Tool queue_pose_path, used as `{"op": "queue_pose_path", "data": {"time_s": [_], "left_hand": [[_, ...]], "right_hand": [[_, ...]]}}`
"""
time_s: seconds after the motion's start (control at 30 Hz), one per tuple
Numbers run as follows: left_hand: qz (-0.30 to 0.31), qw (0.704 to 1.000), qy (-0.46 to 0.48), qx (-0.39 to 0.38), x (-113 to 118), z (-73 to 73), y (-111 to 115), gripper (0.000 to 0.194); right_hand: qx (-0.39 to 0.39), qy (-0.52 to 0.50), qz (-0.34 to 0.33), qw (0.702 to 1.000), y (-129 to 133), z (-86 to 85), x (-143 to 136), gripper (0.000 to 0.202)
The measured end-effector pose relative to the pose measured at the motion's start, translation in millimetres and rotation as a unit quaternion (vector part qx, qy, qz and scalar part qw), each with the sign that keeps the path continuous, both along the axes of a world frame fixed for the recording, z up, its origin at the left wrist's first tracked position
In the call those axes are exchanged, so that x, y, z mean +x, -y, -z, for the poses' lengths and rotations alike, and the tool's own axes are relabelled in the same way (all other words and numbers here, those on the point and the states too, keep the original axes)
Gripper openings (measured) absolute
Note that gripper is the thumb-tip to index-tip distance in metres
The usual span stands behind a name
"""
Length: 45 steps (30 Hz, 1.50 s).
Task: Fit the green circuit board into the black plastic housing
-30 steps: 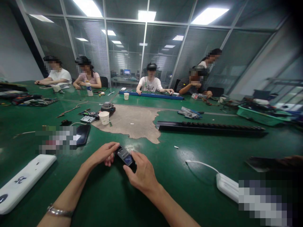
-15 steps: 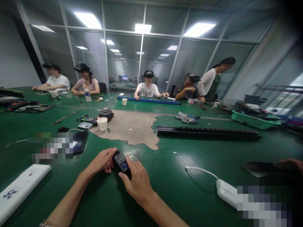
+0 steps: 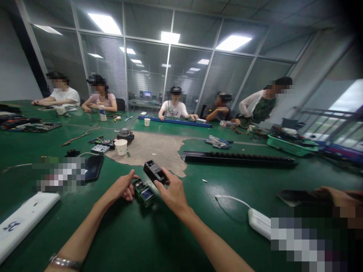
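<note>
My right hand (image 3: 172,190) grips a black plastic casing (image 3: 154,172) with cut-out openings, tilted above the table between thumb and fingers. Below and left of it is a green circuit board (image 3: 144,193) with a small blue-grey screen. Beside the board's left edge is my left hand (image 3: 122,187), its index finger stretched out and the other fingers loosely bent. Whether those fingertips touch the board cannot be made out.
Ahead lie a brown sheet (image 3: 159,145), a paper cup (image 3: 121,147) and a long black rail (image 3: 238,159). White power strips (image 3: 27,223) (image 3: 259,225) lie on both sides, near a phone (image 3: 94,167). A co-worker's hand (image 3: 340,200) is at right; several people sit opposite.
The black casing has come off the circuit board, lifted up and forward by my right hand. The board, formerly inside the casing, now shows bare beside my left hand.
</note>
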<state>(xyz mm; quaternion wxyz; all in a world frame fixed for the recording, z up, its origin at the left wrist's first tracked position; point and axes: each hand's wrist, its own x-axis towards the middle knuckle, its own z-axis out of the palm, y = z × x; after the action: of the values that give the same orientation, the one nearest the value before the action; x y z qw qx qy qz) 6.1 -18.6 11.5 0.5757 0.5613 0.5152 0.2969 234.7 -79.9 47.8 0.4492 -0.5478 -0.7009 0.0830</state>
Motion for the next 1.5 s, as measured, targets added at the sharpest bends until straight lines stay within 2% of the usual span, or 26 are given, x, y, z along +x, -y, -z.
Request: {"op": "queue_pose_path", "data": {"time_s": [0.17,0.23,0.33,0.5,0.7,0.87,0.97,1.07,1.17,1.3,1.5], "left_hand": [[0.014,1.000,-0.006,0.005,0.0,0.9,-2.5,0.094],[0.016,1.000,-0.018,0.003,0.9,-0.4,-2.9,0.093],[0.016,1.000,-0.027,0.004,1.9,-2.4,-2.9,0.091],[0.013,1.000,-0.013,-0.001,0.9,-2.0,-2.2,0.086],[0.025,0.999,-0.026,0.003,2.4,-6.6,0.6,0.079],[0.017,1.000,-0.020,-0.004,1.7,-12.8,3.7,0.078],[0.013,1.000,-0.001,-0.013,-1.4,-15.0,5.0,0.081],[0.007,1.000,0.016,-0.022,-4.7,-14.9,4.8,0.086],[0.005,0.999,0.028,-0.031,-6.9,-12.2,3.1,0.089],[0.004,0.999,0.034,-0.026,-9.3,-7.6,1.1,0.091],[0.004,0.999,-0.047,0.017,-13.0,-10.4,2.5,0.089]], "right_hand": [[-0.042,0.038,0.034,0.998,-11.2,33.8,5.7,0.048],[-0.027,0.045,0.032,0.998,-8.9,45.1,6.2,0.050],[0.008,0.047,0.023,0.999,-4.7,52.2,7.5,0.055],[0.026,0.045,0.006,0.999,-5.8,53.9,10.3,0.058],[-0.005,0.044,0.009,0.999,-8.1,52.3,16.4,0.055],[-0.041,-0.029,0.019,0.999,-6.0,39.8,16.4,0.052],[-0.061,-0.120,-0.007,0.991,-1.8,28.4,9.8,0.050],[-0.066,-0.145,-0.026,0.987,5.4,17.9,0.7,0.053],[-0.042,-0.108,-0.040,0.992,12.6,13.2,-8.8,0.054],[-0.014,-0.019,-0.074,0.997,18.0,17.3,-21.7,0.052],[0.000,0.086,-0.090,0.992,23.7,28.5,-30.3,0.054]]}}
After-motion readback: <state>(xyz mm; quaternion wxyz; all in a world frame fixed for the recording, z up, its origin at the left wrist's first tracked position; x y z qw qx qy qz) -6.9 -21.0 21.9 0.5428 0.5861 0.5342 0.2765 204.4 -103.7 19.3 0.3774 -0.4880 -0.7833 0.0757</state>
